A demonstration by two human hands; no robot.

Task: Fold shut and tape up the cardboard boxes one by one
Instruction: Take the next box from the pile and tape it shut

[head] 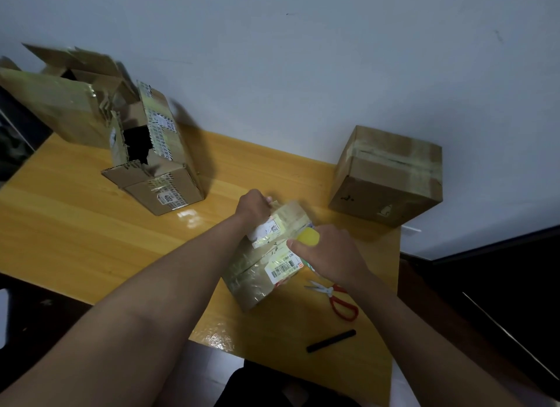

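You had a small cardboard box [257,279], wrapped in glossy tape and stuck with labels, lying on the yellow wooden worktop [91,225] in front of you. Your left hand [253,206] curled over its far end, gripping it. Your right hand [330,255] held a yellow tape dispenser [308,236] against the top of that box, fingers wrapped around it.

Just to the right of the box lay red-handled scissors [336,297], and nearer you a black stick-like object [331,341]. A closed, taped box [388,176] sat at the far right against the wall. At the far left stood an open box with printed tape [157,161], flaps up, and behind it a larger open box [60,103].
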